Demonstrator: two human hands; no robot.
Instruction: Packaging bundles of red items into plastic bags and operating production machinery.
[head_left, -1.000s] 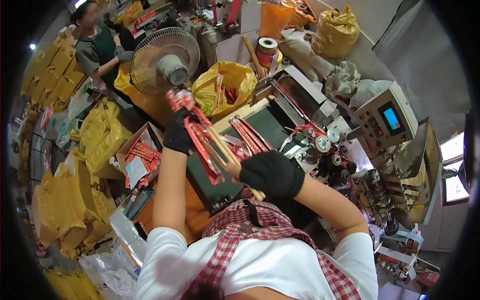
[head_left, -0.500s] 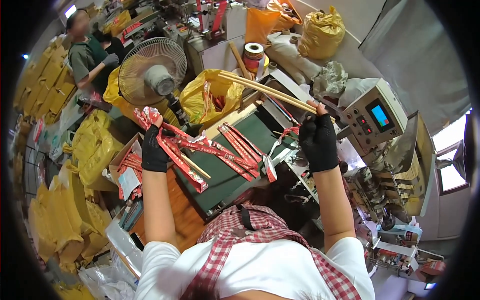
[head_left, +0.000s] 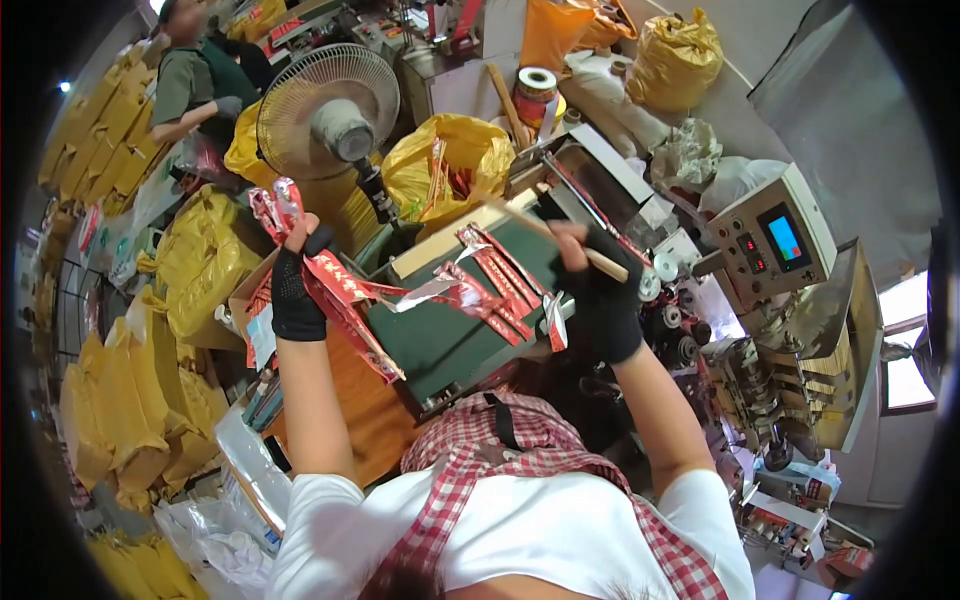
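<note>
Two grips: our left fingers [head_left: 300,231] held glossy red wrappers [head_left: 340,295]; our right fingers [head_left: 572,252], slender pale wooden sticks [head_left: 608,266] slanting up-left.

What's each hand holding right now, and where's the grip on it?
Left hand: red wrappers, gripped near their upper ends. Right hand: pale wooden sticks, gripped toward the nearer end; exact finger contact is blurred.

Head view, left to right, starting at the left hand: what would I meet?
Left hand → flat red strips lying side by side → right hand → control box with lit screen → bright window.
</note>
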